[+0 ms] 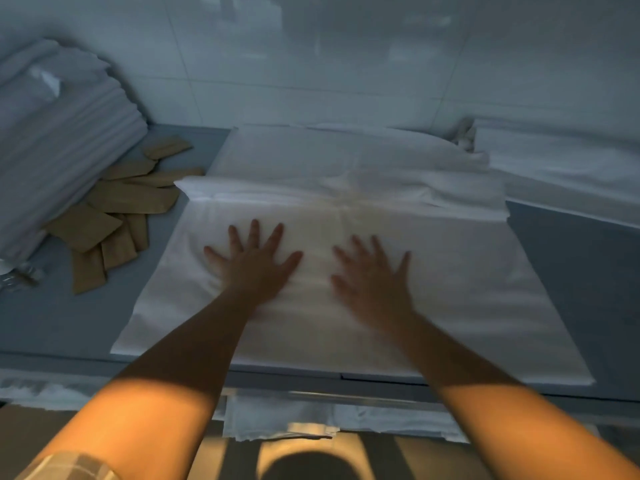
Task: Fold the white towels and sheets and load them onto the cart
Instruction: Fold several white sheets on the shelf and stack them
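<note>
Head view: hands [313, 268] flat on sheet [450, 289]; right one blurred.

This looks like a linen or laundry room, the working kind found in a hotel. A long grey folding table [52, 323] runs along a wall of large pale glossy tiles [311, 57]. A tall stack of folded white linens [59, 133] leans at its left end, a heap of small brown paper packets [117, 216] spills beside it, and more white sheets [561, 157] lie at the right.
</note>
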`<action>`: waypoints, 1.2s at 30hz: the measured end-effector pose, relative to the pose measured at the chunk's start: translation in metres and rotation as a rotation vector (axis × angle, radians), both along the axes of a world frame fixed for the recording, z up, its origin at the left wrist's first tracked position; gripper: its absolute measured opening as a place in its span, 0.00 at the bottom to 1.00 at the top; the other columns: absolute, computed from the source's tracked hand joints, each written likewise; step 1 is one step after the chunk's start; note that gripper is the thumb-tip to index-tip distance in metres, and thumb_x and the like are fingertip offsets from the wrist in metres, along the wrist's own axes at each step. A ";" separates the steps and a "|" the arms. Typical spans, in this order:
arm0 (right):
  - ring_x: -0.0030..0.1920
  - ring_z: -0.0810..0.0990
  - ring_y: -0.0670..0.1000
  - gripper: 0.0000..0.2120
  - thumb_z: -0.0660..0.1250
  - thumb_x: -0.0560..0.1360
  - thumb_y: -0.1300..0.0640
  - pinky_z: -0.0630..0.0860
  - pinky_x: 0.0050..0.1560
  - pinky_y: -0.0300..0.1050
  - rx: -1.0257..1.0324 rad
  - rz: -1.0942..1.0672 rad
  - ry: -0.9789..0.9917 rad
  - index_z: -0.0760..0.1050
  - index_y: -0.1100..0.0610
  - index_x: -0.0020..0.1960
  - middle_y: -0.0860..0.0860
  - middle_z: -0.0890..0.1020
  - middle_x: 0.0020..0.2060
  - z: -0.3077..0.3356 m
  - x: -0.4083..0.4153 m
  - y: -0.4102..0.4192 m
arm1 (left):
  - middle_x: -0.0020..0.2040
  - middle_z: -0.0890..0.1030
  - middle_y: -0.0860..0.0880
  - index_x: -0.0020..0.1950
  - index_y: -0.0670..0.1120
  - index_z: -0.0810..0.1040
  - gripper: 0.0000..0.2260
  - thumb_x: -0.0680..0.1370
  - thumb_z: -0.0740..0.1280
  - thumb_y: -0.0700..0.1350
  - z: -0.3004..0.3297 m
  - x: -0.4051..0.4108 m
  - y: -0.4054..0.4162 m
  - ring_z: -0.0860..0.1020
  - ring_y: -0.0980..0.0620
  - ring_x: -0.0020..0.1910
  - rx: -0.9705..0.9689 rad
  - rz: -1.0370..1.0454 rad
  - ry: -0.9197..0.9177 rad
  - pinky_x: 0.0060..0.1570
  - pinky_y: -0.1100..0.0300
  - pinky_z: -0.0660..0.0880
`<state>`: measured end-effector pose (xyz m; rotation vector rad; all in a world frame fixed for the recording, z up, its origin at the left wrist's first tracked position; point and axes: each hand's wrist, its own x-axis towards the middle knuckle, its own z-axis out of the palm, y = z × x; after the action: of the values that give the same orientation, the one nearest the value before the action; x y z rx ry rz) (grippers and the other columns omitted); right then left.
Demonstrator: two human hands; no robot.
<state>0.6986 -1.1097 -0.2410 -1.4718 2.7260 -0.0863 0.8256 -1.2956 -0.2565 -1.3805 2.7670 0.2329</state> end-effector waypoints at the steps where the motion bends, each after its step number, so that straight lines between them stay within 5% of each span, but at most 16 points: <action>1: 0.77 0.44 0.52 0.28 0.43 0.77 0.34 0.40 0.69 0.73 0.032 0.052 0.007 0.48 0.37 0.76 0.43 0.48 0.78 -0.005 0.018 0.000 | 0.79 0.41 0.55 0.73 0.68 0.38 0.37 0.66 0.34 0.78 0.001 0.001 0.000 0.39 0.41 0.76 0.005 -0.003 -0.004 0.63 0.25 0.40; 7: 0.77 0.43 0.52 0.28 0.40 0.77 0.34 0.44 0.73 0.65 0.093 -0.367 -0.009 0.42 0.36 0.76 0.45 0.45 0.78 -0.005 -0.056 0.089 | 0.79 0.51 0.51 0.76 0.63 0.50 0.28 0.77 0.43 0.68 0.010 0.003 0.007 0.47 0.42 0.77 -0.060 -0.024 -0.010 0.65 0.27 0.44; 11: 0.77 0.43 0.52 0.27 0.39 0.78 0.35 0.44 0.73 0.64 0.100 -0.392 -0.025 0.41 0.37 0.76 0.45 0.45 0.78 -0.001 -0.061 0.108 | 0.77 0.60 0.49 0.75 0.53 0.63 0.21 0.81 0.51 0.53 0.019 -0.029 0.058 0.54 0.44 0.76 -0.159 -0.116 0.109 0.68 0.30 0.45; 16: 0.77 0.43 0.52 0.26 0.39 0.78 0.36 0.44 0.73 0.64 0.067 -0.398 -0.023 0.41 0.36 0.76 0.45 0.45 0.78 -0.001 -0.061 0.111 | 0.78 0.56 0.51 0.76 0.59 0.57 0.28 0.77 0.44 0.62 0.012 -0.064 0.164 0.49 0.46 0.78 -0.012 -0.555 0.103 0.70 0.36 0.38; 23: 0.77 0.44 0.52 0.26 0.40 0.79 0.37 0.45 0.73 0.64 0.110 -0.389 -0.039 0.41 0.37 0.76 0.45 0.45 0.78 0.001 -0.062 0.110 | 0.79 0.44 0.54 0.76 0.62 0.41 0.35 0.71 0.33 0.72 0.001 0.064 0.026 0.44 0.47 0.78 -0.075 0.002 -0.054 0.71 0.37 0.44; 26: 0.77 0.46 0.53 0.25 0.44 0.81 0.41 0.47 0.72 0.68 0.095 -0.433 -0.084 0.46 0.41 0.77 0.47 0.48 0.78 0.008 -0.057 0.100 | 0.79 0.44 0.51 0.77 0.58 0.42 0.32 0.75 0.37 0.69 0.009 0.094 0.002 0.43 0.43 0.77 -0.008 0.177 -0.105 0.71 0.34 0.42; 29: 0.77 0.49 0.51 0.24 0.50 0.82 0.50 0.47 0.72 0.68 -0.052 -0.282 -0.088 0.53 0.45 0.77 0.47 0.53 0.77 0.011 -0.018 0.052 | 0.79 0.48 0.50 0.78 0.57 0.49 0.26 0.80 0.47 0.60 0.022 0.041 0.041 0.43 0.43 0.77 -0.088 0.005 -0.014 0.70 0.33 0.39; 32: 0.77 0.47 0.48 0.24 0.51 0.81 0.48 0.43 0.73 0.64 -0.042 -0.024 -0.044 0.52 0.43 0.77 0.45 0.51 0.77 0.003 0.030 0.008 | 0.79 0.47 0.54 0.78 0.59 0.49 0.23 0.82 0.47 0.57 0.017 -0.004 0.096 0.42 0.47 0.78 -0.035 -0.293 0.028 0.71 0.37 0.40; 36: 0.77 0.49 0.52 0.27 0.46 0.79 0.38 0.46 0.72 0.62 0.066 -0.188 0.064 0.48 0.41 0.77 0.47 0.49 0.78 -0.006 -0.017 0.055 | 0.79 0.45 0.56 0.77 0.62 0.44 0.25 0.80 0.43 0.62 0.006 0.042 0.058 0.44 0.47 0.78 -0.072 -0.109 -0.014 0.71 0.38 0.42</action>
<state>0.6813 -1.0543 -0.2470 -1.2207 2.8810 0.0457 0.8675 -1.2374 -0.2509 -1.2358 2.8544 0.1208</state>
